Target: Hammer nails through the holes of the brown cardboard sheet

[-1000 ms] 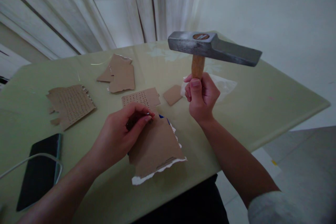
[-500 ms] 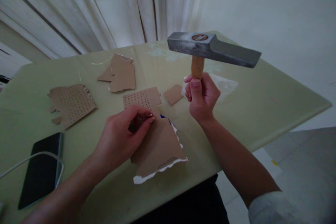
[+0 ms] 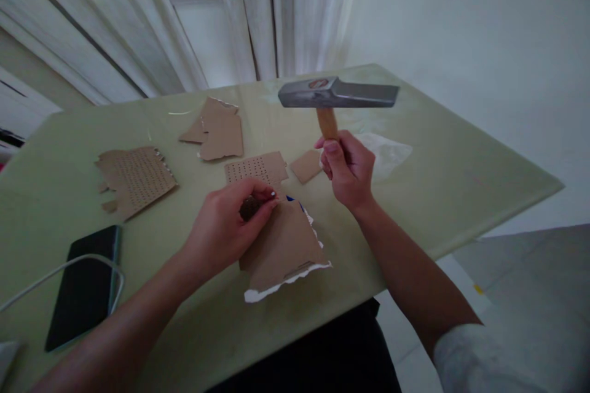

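Note:
My right hand grips the wooden handle of a hammer and holds it upright above the table, its grey steel head level. My left hand pinches a small nail between thumb and fingertips, standing it on a torn piece of brown cardboard with a white ripped edge. The nail is tiny and mostly hidden by the fingers. The hammer head hangs above and to the right of the pinched nail.
The pale green table bears more cardboard scraps: a perforated one, a small square, a pair at the back and one left. A dark phone with a white cable lies front left. Clear plastic lies right.
The hammer has come down and tipped towards the nail, its head now lower and further left. The view has shifted a little; my left hand still pinches the nail.

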The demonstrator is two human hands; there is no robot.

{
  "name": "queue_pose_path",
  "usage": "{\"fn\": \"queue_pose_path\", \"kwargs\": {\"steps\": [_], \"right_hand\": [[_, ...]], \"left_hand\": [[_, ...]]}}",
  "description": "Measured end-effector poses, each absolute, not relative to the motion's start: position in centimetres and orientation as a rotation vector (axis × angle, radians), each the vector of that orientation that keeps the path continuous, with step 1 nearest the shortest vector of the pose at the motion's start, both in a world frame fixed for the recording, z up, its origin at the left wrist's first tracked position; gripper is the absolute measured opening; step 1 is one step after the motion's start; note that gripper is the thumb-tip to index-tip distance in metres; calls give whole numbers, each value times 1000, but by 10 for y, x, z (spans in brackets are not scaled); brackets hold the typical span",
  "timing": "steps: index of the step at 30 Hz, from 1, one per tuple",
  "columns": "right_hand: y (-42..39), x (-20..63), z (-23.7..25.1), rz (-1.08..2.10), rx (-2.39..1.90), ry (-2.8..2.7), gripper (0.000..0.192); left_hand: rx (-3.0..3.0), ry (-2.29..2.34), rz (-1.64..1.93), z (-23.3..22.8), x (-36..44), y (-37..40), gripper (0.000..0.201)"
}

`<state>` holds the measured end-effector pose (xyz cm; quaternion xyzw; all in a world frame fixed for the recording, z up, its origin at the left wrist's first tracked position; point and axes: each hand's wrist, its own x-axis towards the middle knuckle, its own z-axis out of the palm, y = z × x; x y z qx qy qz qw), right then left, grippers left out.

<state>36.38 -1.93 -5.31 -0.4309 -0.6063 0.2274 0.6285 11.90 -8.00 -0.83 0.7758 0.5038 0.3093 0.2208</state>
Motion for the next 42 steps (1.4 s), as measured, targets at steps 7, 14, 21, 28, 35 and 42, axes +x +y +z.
{"fn": "queue_pose_path", "kwargs": {"steps": [7,14,21,28,35,42], "right_hand": [[-66,370,-18,907,-1082,-1458,51],[-119,404,49,476,-1510,-2004,44],[-127,390,74,296,-1619,-2136,43],[-126,378,81,231,-1673,-2294,45],[-130,373,77,218,-1694,-2238,45],[-132,372,78,212,-1695,-2214,46]], "left_hand": [[2114,1276,854,-16,119,-71,13],[2069,1151,879,-27,116,-57,17],[2157,1151,870,-30,121,-56,12],[2201,1190,823,-25,123,-57,11],[2211,1192,819,-25,124,-56,9],[2181,1190,796,-22,124,-57,12]]}}
